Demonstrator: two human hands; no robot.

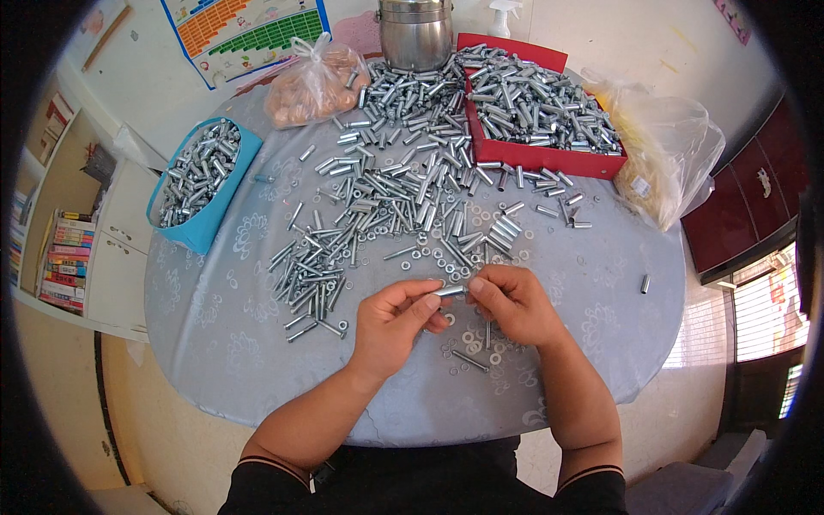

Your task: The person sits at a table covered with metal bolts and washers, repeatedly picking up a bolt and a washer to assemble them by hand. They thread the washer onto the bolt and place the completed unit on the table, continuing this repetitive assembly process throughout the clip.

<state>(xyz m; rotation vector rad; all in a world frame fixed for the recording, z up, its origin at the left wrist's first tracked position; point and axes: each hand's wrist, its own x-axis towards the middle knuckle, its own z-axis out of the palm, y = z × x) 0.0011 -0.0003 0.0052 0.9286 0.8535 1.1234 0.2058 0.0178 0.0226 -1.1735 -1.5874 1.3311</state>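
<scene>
My left hand point(393, 324) and my right hand point(512, 302) meet over the near middle of a round table with a grey patterned cloth point(232, 343). Together they pinch one short silver metal sleeve point(450, 291), held level between the fingertips of both hands. Under and just beyond the hands lie loose washers point(468, 336) and a bolt point(470, 360). A wide scatter of silver bolts and sleeves point(386, 197) covers the table's middle, beyond the hands.
A blue box point(202, 180) of metal parts sits at the left, a red tray point(541, 107) heaped with parts at the back right. A bag of brownish pieces point(316, 81), a steel pot point(416, 33) and a clear plastic bag point(665, 150) stand behind. A lone sleeve point(645, 283) lies at the right.
</scene>
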